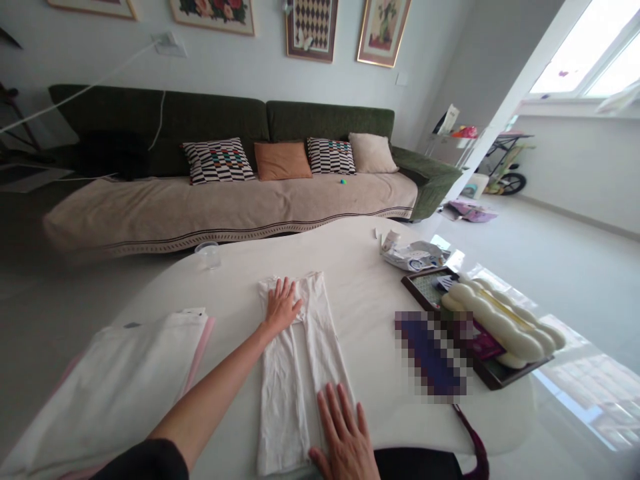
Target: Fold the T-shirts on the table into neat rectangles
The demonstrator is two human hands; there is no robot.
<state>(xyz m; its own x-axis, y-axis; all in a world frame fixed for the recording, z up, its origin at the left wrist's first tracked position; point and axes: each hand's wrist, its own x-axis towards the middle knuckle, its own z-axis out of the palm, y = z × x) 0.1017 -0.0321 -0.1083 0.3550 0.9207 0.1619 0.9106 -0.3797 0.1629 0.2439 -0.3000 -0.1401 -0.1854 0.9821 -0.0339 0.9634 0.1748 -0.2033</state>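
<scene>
A white garment (305, 360) lies flat on the white table (360, 293), folded into a long narrow strip that runs away from me. My left hand (281, 305) rests open, fingers spread, on the far end of the strip. At the near end, my right hand (343, 433) presses flat on the cloth with its fingers stretched out. Neither hand holds anything.
A stack of folded white and pink cloth (115, 387) lies at the left. A clear plastic cup (209, 255) stands at the table's far edge. Crumpled packaging (413, 255) and a dark tray (493, 377) holding a cream padded item (500, 317) sit at the right. A sofa (235, 193) stands behind.
</scene>
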